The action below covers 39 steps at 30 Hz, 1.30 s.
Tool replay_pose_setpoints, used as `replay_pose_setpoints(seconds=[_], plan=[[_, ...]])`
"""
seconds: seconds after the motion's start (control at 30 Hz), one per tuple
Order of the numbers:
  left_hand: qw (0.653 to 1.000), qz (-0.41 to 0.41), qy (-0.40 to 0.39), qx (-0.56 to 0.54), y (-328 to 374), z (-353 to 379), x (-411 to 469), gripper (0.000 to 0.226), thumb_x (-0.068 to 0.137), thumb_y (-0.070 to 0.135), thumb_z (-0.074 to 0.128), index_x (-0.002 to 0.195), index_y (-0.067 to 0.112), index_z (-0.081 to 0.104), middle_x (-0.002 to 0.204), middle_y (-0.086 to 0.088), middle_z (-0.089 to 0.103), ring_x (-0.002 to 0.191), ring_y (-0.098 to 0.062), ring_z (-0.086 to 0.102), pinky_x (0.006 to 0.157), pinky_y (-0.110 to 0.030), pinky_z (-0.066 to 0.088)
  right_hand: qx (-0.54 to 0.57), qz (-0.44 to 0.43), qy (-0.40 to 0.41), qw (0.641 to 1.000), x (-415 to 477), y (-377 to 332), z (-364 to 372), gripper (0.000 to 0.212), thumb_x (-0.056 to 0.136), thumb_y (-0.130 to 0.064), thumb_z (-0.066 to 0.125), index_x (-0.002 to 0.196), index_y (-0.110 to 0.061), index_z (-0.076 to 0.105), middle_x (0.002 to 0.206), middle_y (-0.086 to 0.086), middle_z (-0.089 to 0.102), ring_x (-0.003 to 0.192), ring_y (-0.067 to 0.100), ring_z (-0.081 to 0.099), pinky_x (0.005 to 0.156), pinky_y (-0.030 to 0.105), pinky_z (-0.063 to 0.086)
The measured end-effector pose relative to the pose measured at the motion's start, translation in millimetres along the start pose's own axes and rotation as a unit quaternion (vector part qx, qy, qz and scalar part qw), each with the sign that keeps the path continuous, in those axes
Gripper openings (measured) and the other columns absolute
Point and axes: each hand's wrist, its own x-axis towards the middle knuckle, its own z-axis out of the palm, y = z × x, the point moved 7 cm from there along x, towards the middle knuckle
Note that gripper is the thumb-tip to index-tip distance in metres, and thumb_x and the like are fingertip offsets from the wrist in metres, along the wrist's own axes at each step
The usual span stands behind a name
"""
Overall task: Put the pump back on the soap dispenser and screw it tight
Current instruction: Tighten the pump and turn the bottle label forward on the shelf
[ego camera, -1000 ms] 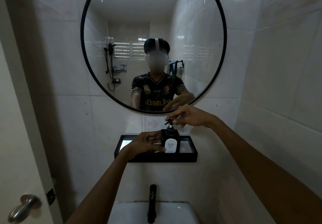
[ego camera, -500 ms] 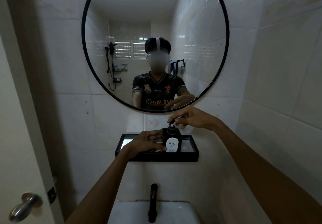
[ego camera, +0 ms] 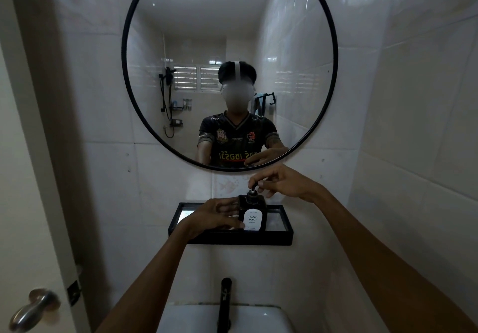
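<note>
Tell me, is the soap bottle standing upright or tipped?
Upright: the bottle stands on the shelf, label facing out, left hand steadying it, pump on top.

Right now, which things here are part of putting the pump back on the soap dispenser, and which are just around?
Part of the job:
soap dispenser
pump
left hand, steadying the dispenser
right hand, pinching the pump top
black shelf it stands on

Just around:
round mirror
black faucet
sink
door handle
</note>
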Motion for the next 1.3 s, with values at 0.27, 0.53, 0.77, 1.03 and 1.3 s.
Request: replay_pose_setpoints(seconds=[0.27, 0.53, 0.77, 1.03, 1.3], plan=[[1.0, -0.001, -0.005, 0.001, -2.1, -0.6, 0.1, 0.082, 0.073, 0.014, 0.091, 0.147, 0.026, 0.056, 0.135, 0.003, 0.072, 0.131, -0.012, 0.064, 0.115, -0.044, 0.048, 0.018, -0.004, 0.003, 1.0, -0.1, 0.9, 1.7, 0.022, 0.099, -0.004, 0.056, 0.11, -0.006, 0.074, 0.097, -0.011, 0.074, 0.093, 0.016, 0.068, 0.078, 0.032, 0.057], [1.0, -0.003, -0.002, 0.004, -1.6, -0.4, -0.4, 0.082, 0.074, 0.013, 0.09, 0.147, 0.025, 0.056, 0.135, 0.003, 0.072, 0.13, -0.012, 0.064, 0.115, -0.044, 0.048, 0.034, -0.008, 0.015, 0.999, -2.8, 2.6, 3.8, 0.018, 0.097, -0.008, 0.061, 0.109, -0.006, 0.075, 0.104, 0.003, 0.074, 0.086, 0.01, 0.067, 0.072, 0.022, 0.057], [1.0, -0.009, 0.007, -0.002, 0.8, 0.3, -2.4, 0.08, 0.076, 0.009, 0.088, 0.148, 0.024, 0.055, 0.136, 0.002, 0.072, 0.128, -0.012, 0.066, 0.112, -0.041, 0.051, 0.042, -0.016, 0.021, 0.999, -2.9, 4.4, 5.1, 0.017, 0.096, -0.008, 0.062, 0.108, -0.006, 0.074, 0.114, 0.015, 0.071, 0.095, 0.021, 0.068, 0.079, 0.031, 0.059], [1.0, -0.011, 0.01, -0.012, -0.1, 0.2, -1.9, 0.082, 0.074, 0.008, 0.089, 0.148, 0.023, 0.056, 0.135, 0.002, 0.072, 0.13, -0.013, 0.065, 0.113, -0.041, 0.051, 0.044, -0.014, 0.021, 0.999, -4.0, 4.8, 5.3, 0.017, 0.096, -0.008, 0.062, 0.108, -0.005, 0.074, 0.114, 0.016, 0.071, 0.095, 0.019, 0.068, 0.078, 0.029, 0.059], [1.0, -0.01, 0.011, -0.006, 1.7, 1.6, -3.2, 0.081, 0.076, 0.007, 0.088, 0.149, 0.023, 0.054, 0.136, 0.0, 0.071, 0.129, -0.014, 0.066, 0.113, -0.042, 0.051, 0.053, -0.018, 0.019, 0.998, -5.6, 4.6, 6.8, 0.016, 0.096, -0.008, 0.062, 0.108, -0.005, 0.073, 0.114, 0.016, 0.071, 0.097, 0.017, 0.067, 0.076, 0.026, 0.058]])
